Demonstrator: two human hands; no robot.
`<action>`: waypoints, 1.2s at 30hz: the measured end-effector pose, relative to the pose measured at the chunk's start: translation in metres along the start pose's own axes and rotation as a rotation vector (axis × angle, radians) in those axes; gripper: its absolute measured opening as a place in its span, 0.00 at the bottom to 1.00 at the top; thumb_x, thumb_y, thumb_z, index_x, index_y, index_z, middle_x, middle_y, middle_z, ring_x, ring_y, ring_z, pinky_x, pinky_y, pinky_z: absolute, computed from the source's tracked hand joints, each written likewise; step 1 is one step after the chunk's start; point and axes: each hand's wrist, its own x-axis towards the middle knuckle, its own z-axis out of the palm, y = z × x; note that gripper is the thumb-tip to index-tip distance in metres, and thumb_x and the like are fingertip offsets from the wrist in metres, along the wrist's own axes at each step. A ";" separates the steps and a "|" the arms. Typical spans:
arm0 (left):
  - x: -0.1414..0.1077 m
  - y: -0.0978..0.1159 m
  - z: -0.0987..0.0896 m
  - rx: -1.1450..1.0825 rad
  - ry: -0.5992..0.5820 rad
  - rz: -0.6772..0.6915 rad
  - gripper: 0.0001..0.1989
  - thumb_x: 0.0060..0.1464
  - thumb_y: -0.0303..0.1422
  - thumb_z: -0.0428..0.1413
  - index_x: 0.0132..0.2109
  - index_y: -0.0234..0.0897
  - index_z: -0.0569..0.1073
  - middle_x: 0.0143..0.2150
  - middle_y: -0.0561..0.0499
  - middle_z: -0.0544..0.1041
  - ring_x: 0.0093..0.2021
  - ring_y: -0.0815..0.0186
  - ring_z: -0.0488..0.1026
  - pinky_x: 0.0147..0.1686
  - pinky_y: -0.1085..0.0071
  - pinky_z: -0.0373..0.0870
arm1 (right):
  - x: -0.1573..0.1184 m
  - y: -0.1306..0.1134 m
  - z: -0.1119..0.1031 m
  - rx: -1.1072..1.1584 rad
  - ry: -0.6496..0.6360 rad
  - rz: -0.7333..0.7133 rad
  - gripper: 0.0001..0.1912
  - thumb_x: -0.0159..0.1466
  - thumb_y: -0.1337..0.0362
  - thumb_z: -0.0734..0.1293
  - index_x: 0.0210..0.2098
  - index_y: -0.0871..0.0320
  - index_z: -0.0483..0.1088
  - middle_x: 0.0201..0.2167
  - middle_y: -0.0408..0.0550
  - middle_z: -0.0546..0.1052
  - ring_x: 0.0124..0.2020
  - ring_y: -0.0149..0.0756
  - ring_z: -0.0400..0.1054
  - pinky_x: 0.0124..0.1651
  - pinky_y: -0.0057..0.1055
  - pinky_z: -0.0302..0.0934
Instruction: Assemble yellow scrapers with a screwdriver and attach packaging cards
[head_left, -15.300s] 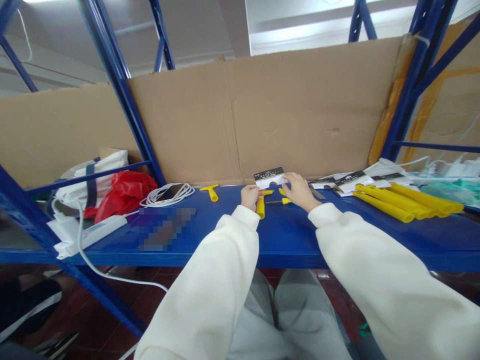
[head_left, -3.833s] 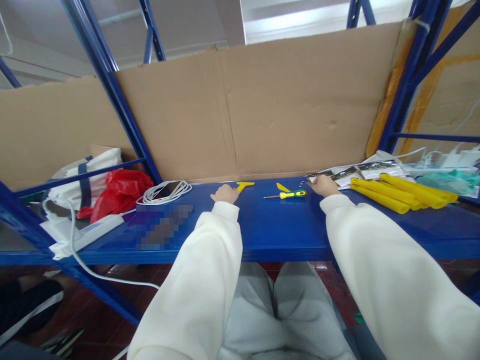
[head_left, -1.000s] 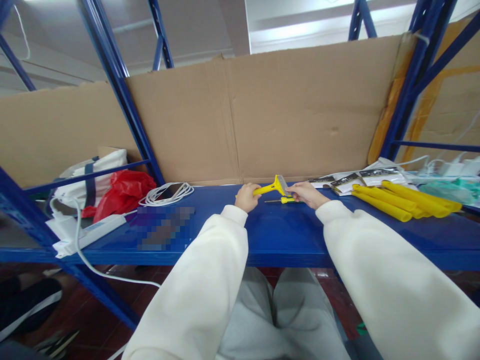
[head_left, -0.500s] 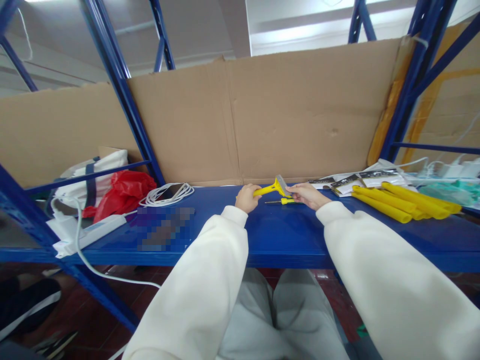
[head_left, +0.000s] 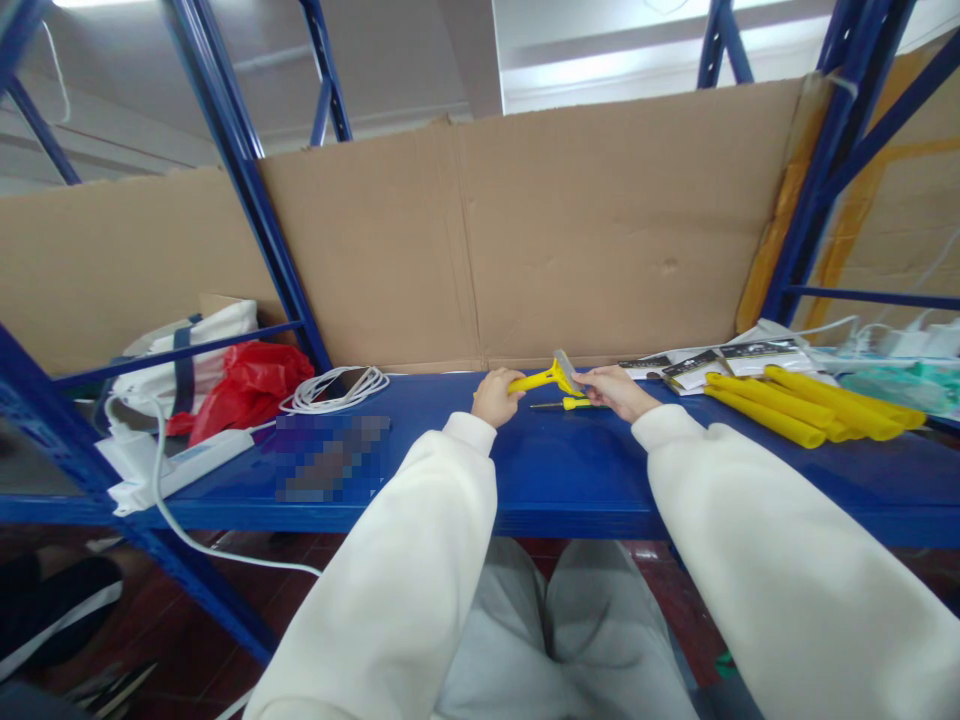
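A yellow scraper (head_left: 537,381) with a wide grey head is held just above the blue shelf top (head_left: 555,470). My left hand (head_left: 495,397) is wrapped around its handle. At the other end, my right hand (head_left: 616,389) pinches the edge of the grey head (head_left: 566,371) between thumb and fingers. Under the scraper, a screwdriver (head_left: 574,404) with a yellow handle and thin dark shaft lies on the shelf, its handle end partly behind my right hand.
Several yellow tubes (head_left: 802,405) and black-and-white packets (head_left: 765,355) lie to the right. Leftward are a coiled white cable (head_left: 337,388), a red plastic bag (head_left: 251,385) and a power strip (head_left: 195,465). A cardboard sheet (head_left: 600,230) stands behind. A person's leg shows at lower left.
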 end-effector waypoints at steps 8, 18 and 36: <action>-0.001 0.001 -0.001 -0.006 0.009 -0.005 0.14 0.55 0.24 0.59 0.48 0.39 0.79 0.49 0.47 0.79 0.51 0.60 0.74 0.56 0.65 0.68 | -0.007 -0.005 0.003 -0.005 -0.058 0.043 0.13 0.56 0.68 0.75 0.21 0.62 0.69 0.16 0.41 0.68 0.15 0.22 0.55 0.18 0.22 0.51; -0.002 0.002 0.000 0.014 0.009 -0.004 0.14 0.55 0.24 0.58 0.49 0.38 0.78 0.49 0.47 0.79 0.51 0.60 0.74 0.55 0.65 0.69 | -0.012 -0.009 0.010 0.011 -0.001 0.050 0.15 0.62 0.74 0.68 0.20 0.62 0.66 0.13 0.40 0.63 0.14 0.22 0.53 0.16 0.21 0.47; -0.004 0.038 0.012 0.109 -0.206 0.068 0.29 0.59 0.23 0.52 0.66 0.41 0.64 0.54 0.43 0.75 0.54 0.59 0.74 0.55 0.64 0.69 | -0.015 0.000 0.023 -0.103 -0.159 0.022 0.14 0.61 0.74 0.66 0.19 0.61 0.66 0.12 0.39 0.63 0.15 0.23 0.54 0.18 0.21 0.47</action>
